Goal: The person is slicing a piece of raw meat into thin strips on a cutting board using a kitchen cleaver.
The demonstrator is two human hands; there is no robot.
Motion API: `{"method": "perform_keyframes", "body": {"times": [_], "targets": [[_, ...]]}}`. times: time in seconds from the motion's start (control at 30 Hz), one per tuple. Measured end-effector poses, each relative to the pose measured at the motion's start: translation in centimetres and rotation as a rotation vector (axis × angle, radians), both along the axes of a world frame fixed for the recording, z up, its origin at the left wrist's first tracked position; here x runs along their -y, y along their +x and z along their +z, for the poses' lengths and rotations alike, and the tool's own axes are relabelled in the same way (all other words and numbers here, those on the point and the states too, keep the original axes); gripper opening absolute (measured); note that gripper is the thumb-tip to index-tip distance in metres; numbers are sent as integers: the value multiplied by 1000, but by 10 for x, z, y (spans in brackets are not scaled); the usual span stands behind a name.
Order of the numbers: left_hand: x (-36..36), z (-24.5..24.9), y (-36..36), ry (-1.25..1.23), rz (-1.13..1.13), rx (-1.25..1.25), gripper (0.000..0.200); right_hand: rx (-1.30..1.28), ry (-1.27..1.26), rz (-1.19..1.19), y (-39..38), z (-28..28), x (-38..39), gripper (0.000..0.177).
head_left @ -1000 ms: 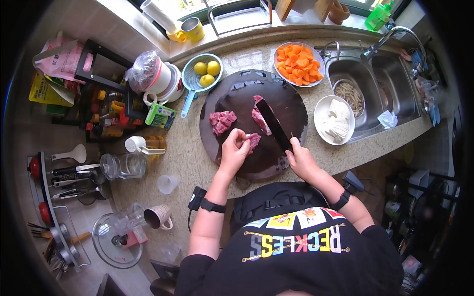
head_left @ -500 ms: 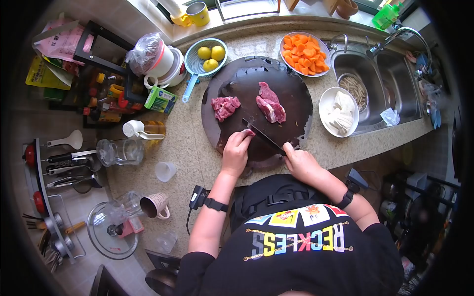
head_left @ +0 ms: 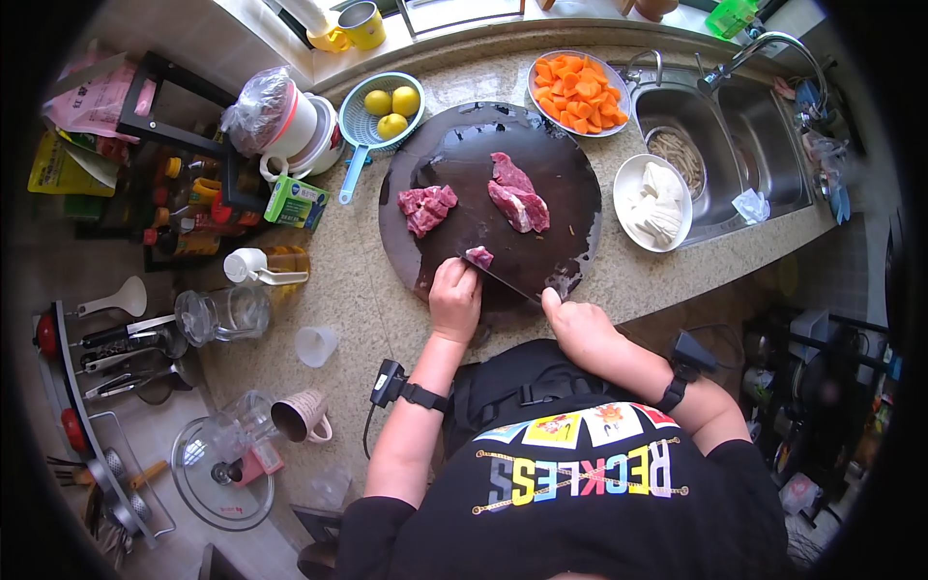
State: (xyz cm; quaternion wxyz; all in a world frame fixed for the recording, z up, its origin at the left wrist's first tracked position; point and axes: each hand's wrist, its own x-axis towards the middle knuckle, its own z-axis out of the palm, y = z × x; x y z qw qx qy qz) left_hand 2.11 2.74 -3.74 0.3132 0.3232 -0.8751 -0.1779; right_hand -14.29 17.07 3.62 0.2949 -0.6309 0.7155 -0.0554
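On the round dark cutting board (head_left: 425,164), my right hand (head_left: 582,324) grips the handle of a knife (head_left: 505,279). The blade slants up and left across the board's near part. My left hand (head_left: 454,300) is closed beside the blade's tip, fingers together; whatever is in them is hidden. Just beyond the blade lies a small piece of raw meat (head_left: 479,257). Farther back are a cluster of cut meat chunks (head_left: 426,210) on the left and a larger slab of red meat (head_left: 519,194) on the right.
Behind the board stand a blue strainer (head_left: 359,129) with yellow lemons and a plate of cut carrots (head_left: 626,85). A white bowl (head_left: 628,215) with pale food sits right, beside the sink (head_left: 768,145). An oil jug (head_left: 280,265), plastic cup (head_left: 315,346) and mug (head_left: 302,416) stand left.
The small meat piece now lies past the blade, apart from my left fingers, which have drawn back toward me. The knife has come nearer and lower. The whole view has shifted slightly.
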Motion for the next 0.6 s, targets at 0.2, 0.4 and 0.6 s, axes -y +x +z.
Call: {"method": "perform_keyframes", "body": {"times": [0.2,0.4,0.6], "targets": [[-4,-8,-3,7,76,-5,21,65,-47,-21,18,-10,54,16],[-6,-12,-5,-2,94,-35,20,46,46,-5,5,-13,36,16],[-7,-13,-5,-28,117,-60,18,64,41,49,2,0,55,16]]}}
